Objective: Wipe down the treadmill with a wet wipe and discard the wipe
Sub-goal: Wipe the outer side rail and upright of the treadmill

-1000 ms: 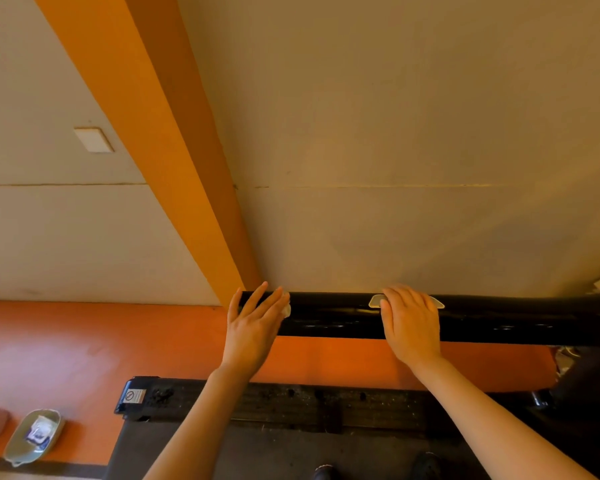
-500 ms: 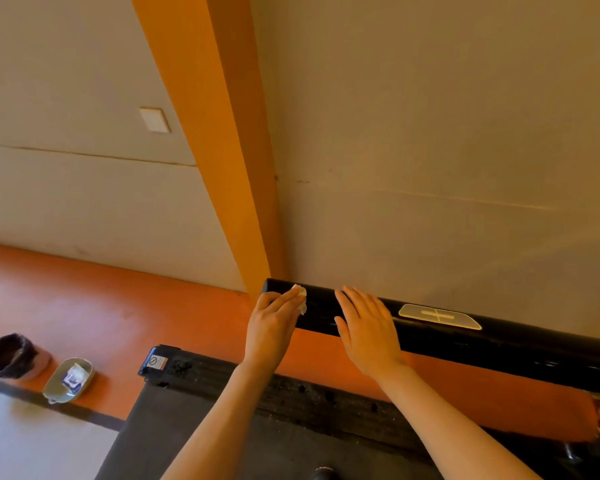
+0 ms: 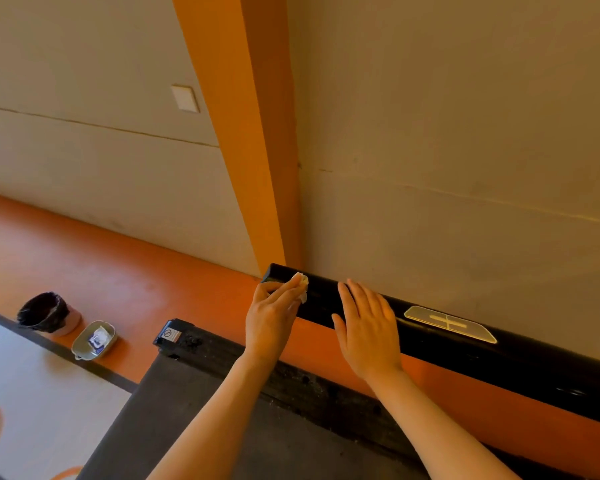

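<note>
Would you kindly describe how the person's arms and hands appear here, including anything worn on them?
Both forearms are bare as far as the frame shows, with no sleeves visible. The left hand and right hand carry no gloves, and no rings, watch or bracelet show on the fingers or wrists. No markings are visible on either arm. The upper arms lie outside the frame.

A person's left hand (image 3: 274, 317) presses a crumpled white wet wipe (image 3: 301, 285) against the left end of a treadmill's black handlebar (image 3: 499, 362), while the right hand (image 3: 369, 332) lies flat on the bar just beside it, fingers (image 3: 355, 297) straight. A pale plate (image 3: 451, 323) marked with a cross sits farther right on the bar. On the orange floor (image 3: 101, 275) at left stand a black-lined bin (image 3: 47, 312) and a small tray (image 3: 94, 340) holding a packet.
</note>
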`<state>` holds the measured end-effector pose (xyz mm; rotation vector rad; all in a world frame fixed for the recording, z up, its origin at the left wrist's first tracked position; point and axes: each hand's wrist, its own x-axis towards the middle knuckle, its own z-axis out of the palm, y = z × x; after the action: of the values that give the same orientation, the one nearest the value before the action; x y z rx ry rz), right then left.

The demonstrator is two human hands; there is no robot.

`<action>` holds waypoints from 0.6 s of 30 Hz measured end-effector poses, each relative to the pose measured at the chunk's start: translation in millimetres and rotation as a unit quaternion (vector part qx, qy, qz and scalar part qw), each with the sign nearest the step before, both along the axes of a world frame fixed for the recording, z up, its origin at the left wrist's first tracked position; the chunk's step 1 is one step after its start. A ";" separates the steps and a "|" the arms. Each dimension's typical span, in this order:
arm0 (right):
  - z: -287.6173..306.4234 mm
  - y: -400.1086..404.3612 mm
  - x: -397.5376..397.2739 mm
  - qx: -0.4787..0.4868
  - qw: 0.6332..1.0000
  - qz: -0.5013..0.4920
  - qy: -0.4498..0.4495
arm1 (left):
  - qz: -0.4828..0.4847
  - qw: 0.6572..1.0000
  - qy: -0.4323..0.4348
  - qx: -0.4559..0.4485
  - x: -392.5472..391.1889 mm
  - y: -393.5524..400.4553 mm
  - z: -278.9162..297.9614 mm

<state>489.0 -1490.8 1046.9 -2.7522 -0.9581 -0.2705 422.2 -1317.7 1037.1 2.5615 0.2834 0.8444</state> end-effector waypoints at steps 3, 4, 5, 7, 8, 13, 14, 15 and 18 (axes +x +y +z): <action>-3.2 0.7 -0.6 0.007 1.000 -0.008 -0.021 | -0.003 1.000 -0.001 0.005 0.4 3.5 -0.6; -3.0 0.9 -1.1 0.006 1.000 -0.010 -0.024 | -0.005 1.000 -0.003 0.005 0.4 4.2 -0.6; -3.7 1.2 -1.5 0.004 0.999 -0.011 -0.033 | -0.009 1.000 -0.007 0.009 0.3 4.7 -0.9; -3.7 2.0 -2.6 0.001 0.999 -0.018 -0.048 | -0.020 1.000 -0.012 0.013 0.2 6.0 -0.7; -3.0 2.6 -3.6 -0.001 0.999 -0.023 -0.049 | -0.026 0.999 -0.013 0.015 0.6 7.4 -1.2; -7.9 7.7 -6.4 0.017 0.995 -0.046 -0.082 | -0.053 0.997 -0.047 0.007 3.6 16.6 -6.3; -9.1 9.4 -6.5 0.031 0.994 -0.050 -0.087 | -0.062 0.996 -0.065 0.017 4.0 17.3 -8.3; -11.6 11.1 -5.7 0.049 0.992 -0.054 -0.098 | -0.069 0.994 -0.084 0.027 4.6 18.0 -11.7; -20.2 18.0 -2.9 0.109 0.983 -0.067 -0.135 | -0.080 0.986 -0.144 0.034 9.6 21.2 -25.6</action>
<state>486.1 -1472.7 1026.7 -2.6225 -0.7476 -0.7414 431.8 -1296.5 1011.5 2.4402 -0.0387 1.1619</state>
